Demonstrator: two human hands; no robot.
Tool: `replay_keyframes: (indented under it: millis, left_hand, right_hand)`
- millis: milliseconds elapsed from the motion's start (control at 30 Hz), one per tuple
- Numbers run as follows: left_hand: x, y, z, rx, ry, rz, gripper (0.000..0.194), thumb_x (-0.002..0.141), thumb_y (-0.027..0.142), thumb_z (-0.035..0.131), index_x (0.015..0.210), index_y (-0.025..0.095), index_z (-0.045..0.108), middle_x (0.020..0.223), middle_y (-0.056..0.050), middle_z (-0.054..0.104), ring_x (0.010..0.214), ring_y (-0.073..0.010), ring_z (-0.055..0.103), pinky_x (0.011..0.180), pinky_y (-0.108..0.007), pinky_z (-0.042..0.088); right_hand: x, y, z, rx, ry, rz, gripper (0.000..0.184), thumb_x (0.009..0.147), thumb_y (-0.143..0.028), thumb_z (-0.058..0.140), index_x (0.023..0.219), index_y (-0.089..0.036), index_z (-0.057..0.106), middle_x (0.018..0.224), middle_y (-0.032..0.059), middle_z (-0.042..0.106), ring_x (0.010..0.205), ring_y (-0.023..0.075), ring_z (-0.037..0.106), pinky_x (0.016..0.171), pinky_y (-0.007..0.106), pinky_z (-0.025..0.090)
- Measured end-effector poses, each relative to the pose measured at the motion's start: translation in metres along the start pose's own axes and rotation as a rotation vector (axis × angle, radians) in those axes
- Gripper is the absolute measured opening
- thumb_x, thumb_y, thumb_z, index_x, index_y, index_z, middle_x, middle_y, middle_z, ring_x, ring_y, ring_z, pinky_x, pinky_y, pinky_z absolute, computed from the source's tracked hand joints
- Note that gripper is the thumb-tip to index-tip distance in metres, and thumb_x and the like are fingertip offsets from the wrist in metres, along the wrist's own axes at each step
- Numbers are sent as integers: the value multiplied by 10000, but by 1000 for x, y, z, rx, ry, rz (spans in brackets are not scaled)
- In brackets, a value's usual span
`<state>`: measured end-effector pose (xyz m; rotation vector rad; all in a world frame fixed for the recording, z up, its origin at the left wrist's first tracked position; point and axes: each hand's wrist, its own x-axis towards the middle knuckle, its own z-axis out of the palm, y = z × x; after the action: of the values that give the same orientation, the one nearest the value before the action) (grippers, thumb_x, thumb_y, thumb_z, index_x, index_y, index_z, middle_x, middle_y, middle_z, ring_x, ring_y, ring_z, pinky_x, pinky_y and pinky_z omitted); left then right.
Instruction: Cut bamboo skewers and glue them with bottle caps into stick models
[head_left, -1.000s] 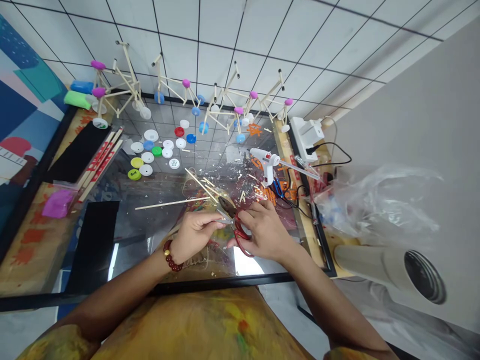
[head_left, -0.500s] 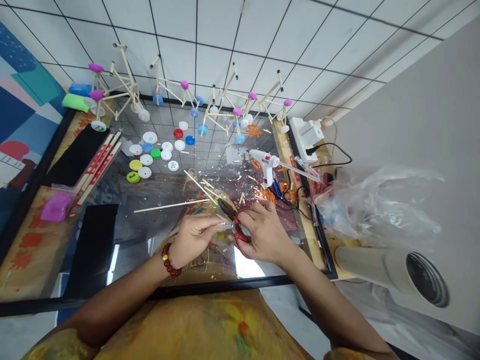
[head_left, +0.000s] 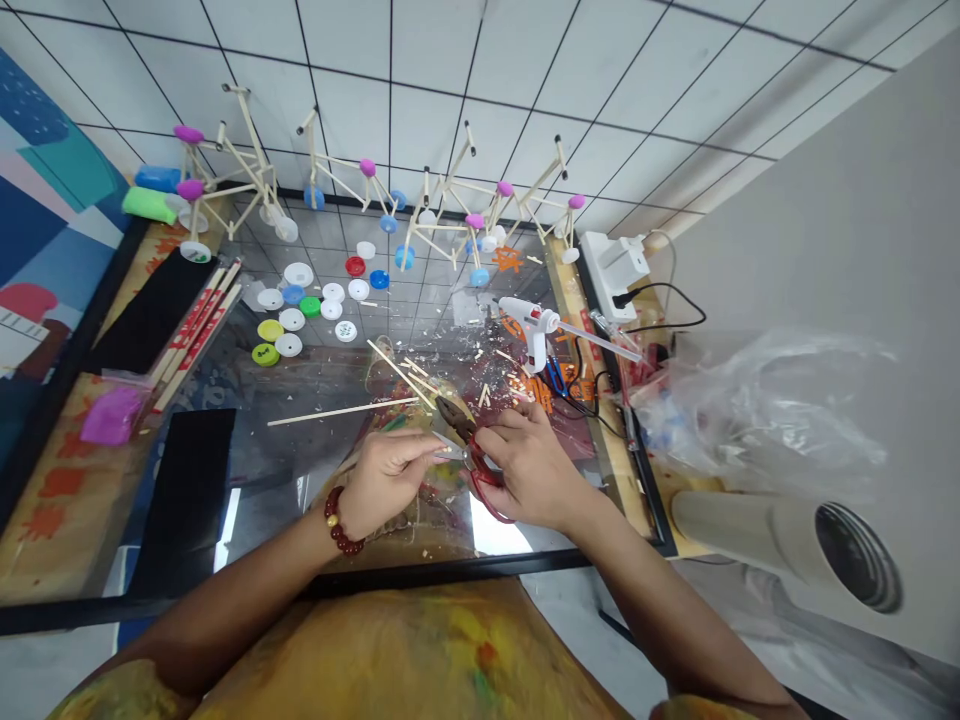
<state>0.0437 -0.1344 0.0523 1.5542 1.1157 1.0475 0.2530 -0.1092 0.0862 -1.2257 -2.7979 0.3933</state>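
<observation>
My right hand is closed round the red handles of a pair of scissors, whose metal blades point left. Thumb and fingers of my left hand are pinched together at the blades; a tiny pale bit shows by the fingertips, too small to name. Just beyond the scissors lies a pair of pliers, its dark jaws showing and its handles partly hidden by my right hand. Thin wooden sticks lie beside the pliers, and a longer stick stretches to the left.
Several bottle caps lie left of centre. A white glue gun rests at the right near a power strip. Bicycle-like stick models line the back. Purple clay and packed sticks lie left.
The scissor blades look wider apart in the earlier frames and closer together now. My left fingertips remain at the blades. The view has shifted slightly.
</observation>
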Motion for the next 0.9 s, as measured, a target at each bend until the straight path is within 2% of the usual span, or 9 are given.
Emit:
replay_keyframes:
  millis: [133, 367, 533, 700, 900]
  left_hand:
    - [-1, 2, 0, 25, 13, 29, 240, 864, 150, 575, 873, 251, 793, 835, -43, 765, 752, -164, 693, 720, -259, 525]
    - [0, 3, 2, 15, 7, -59, 189, 868, 226, 615, 792, 225, 789, 766, -47, 755, 692, -163, 672, 660, -256, 508]
    - [1, 2, 2, -76, 30, -154, 138, 839, 226, 654, 858, 220, 791, 814, -46, 773, 721, -176, 699, 692, -260, 532]
    - [1, 2, 1, -41, 65, -127, 157, 827, 188, 651, 879, 225, 794, 831, -48, 776, 745, -182, 705, 710, -265, 533]
    - [1, 7, 0, -69, 36, -156, 134, 807, 195, 664, 837, 220, 792, 688, -30, 739, 599, -157, 653, 593, -249, 507]
  right_hand:
    - [-1, -3, 2, -16, 7, -4, 209, 802, -379, 548, 733, -182, 543, 681, 36, 617, 733, 204, 471, 791, 375, 250]
    - [-2, 0, 16, -43, 78, -24, 172, 831, -289, 503, 703, -185, 551, 602, 31, 574, 639, 185, 444, 784, 360, 263]
    - [1, -2, 10, -58, 91, 78, 169, 830, -346, 535, 778, -188, 564, 662, 44, 621, 710, 213, 476, 769, 357, 263]
    - [3, -8, 4, -91, 92, 85, 209, 793, -398, 567, 798, -189, 573, 705, 52, 646, 759, 231, 484, 814, 398, 262]
    - [2, -5, 6, -164, 112, 64, 232, 793, -422, 556, 782, -192, 582, 676, 57, 651, 753, 236, 477, 822, 421, 255]
